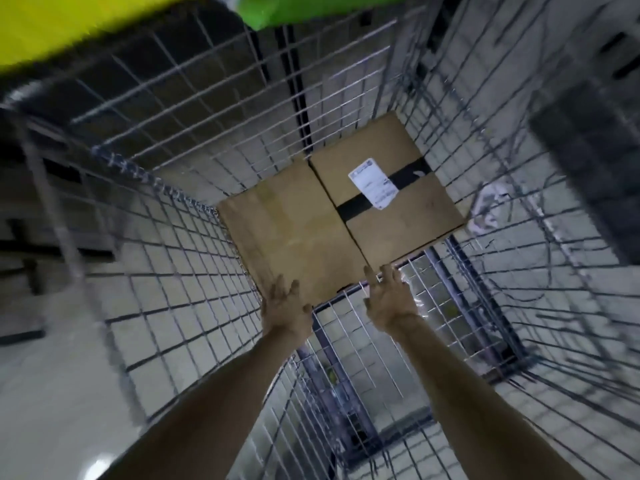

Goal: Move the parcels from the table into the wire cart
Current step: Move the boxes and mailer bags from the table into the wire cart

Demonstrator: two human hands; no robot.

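We see the wire cart (pixel 194 161) bearing two cardboard boxes side by side and touching on its mesh bottom, the plain box (pixel 291 233) left of the black-taped box (pixel 398 216) with its white label (pixel 373 183).

Pale tiled floor (pixel 52 393) all around, blurred. Yellow shape (pixel 62 26) at the top left corner of the view, green shape (pixel 294 8) just beside it at the top edge, both too smeared to identify. Dark blurred block (pixel 588 174) at the right. Dark shelving (pixel 24 237) at the left edge.
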